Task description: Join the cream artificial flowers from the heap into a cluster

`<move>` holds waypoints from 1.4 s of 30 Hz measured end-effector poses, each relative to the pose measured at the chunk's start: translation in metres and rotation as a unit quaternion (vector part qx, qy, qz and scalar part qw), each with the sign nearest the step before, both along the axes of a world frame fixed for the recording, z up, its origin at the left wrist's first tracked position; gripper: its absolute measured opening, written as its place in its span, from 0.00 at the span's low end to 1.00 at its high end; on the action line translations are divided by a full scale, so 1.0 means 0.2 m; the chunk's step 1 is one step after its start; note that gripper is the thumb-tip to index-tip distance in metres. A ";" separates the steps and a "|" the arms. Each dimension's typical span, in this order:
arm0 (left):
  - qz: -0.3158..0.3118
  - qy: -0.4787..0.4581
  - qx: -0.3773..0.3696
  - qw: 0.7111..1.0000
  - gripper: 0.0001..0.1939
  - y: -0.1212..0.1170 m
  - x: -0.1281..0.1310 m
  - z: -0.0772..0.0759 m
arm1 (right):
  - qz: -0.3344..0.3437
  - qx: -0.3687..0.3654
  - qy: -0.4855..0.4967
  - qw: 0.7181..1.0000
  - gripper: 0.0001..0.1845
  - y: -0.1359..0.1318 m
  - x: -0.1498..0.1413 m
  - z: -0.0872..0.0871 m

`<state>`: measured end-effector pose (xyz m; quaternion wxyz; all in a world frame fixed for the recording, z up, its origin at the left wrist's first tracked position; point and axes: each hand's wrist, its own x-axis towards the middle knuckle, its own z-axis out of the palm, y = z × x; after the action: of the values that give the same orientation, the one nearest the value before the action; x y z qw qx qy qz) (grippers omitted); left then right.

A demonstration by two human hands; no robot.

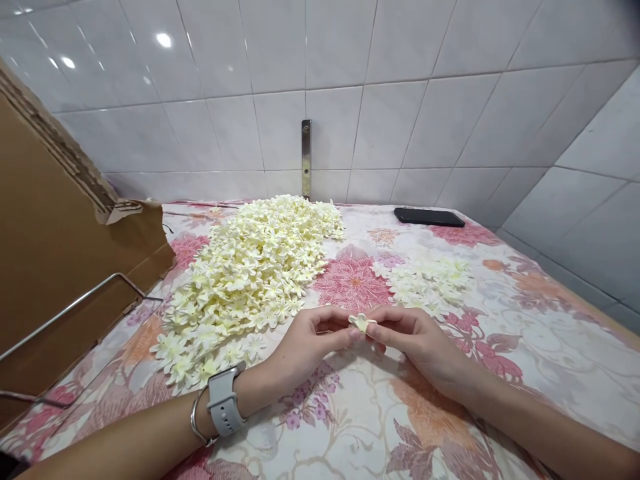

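Note:
Between my two hands, just above the flowered tablecloth, is one small pale-yellow flower. My left hand pinches it from the left with thumb and forefinger. From the other side, the thumb and fingers of my right hand close on the same flower. Beyond my left hand spreads a large heap of the same cream-yellow flowers. A smaller, whiter group of flowers lies flat beyond my right hand.
A black phone lies near the back edge on the right. At the left stand a brown cardboard box and a bent metal wire frame. A tiled wall with a metal strip closes off the back.

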<state>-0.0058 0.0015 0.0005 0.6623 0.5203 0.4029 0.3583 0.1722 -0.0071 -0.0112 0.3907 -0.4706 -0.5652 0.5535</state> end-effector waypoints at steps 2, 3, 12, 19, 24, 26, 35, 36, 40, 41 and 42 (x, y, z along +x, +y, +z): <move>0.000 -0.016 -0.024 1.000 0.09 -0.01 0.00 0.01 | -0.021 0.007 -0.020 1.000 0.15 -0.01 -0.01 0.00; 0.004 -0.020 -0.032 0.999 0.10 -0.01 0.00 0.01 | -0.049 0.032 -0.038 0.998 0.14 -0.01 -0.01 0.00; -0.060 0.000 -0.016 0.998 0.03 -0.01 -0.01 0.02 | -0.033 0.217 -0.305 0.927 0.13 -0.07 -0.03 -0.05; -0.077 -0.003 -0.033 0.996 0.04 0.00 -0.02 -0.01 | 0.037 0.259 -0.327 0.908 0.15 -0.06 -0.01 -0.04; -0.070 0.005 -0.022 0.997 0.04 0.01 -0.01 -0.03 | 0.055 0.291 -0.314 0.902 0.15 -0.05 0.00 -0.03; -0.072 0.005 -0.032 0.997 0.05 0.02 -0.01 -0.03 | 0.060 0.311 -0.308 0.897 0.16 -0.05 0.01 -0.04; -0.092 -0.028 -0.093 0.991 0.10 0.03 -0.02 -0.04 | 0.087 0.222 -0.252 0.938 0.21 -0.04 0.01 -0.03; -0.094 -0.028 -0.097 0.990 0.10 0.04 -0.02 -0.04 | 0.090 0.198 -0.233 0.948 0.22 -0.04 0.01 -0.03; -0.086 -0.038 -0.111 0.989 0.12 0.04 -0.02 -0.04 | 0.111 0.098 -0.158 0.976 0.22 -0.03 0.02 0.00; -0.080 -0.040 -0.112 0.990 0.12 0.04 -0.02 -0.05 | 0.119 0.082 -0.149 0.978 0.23 -0.03 0.02 0.00; -0.076 -0.038 -0.109 0.990 0.12 0.04 -0.02 -0.05 | 0.124 0.070 -0.143 0.979 0.23 -0.04 0.02 0.00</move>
<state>-0.0105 0.0104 -0.0086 0.7550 0.4606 0.3734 0.2801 0.1756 -0.0141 -0.0120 0.2665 -0.4422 -0.7067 0.4837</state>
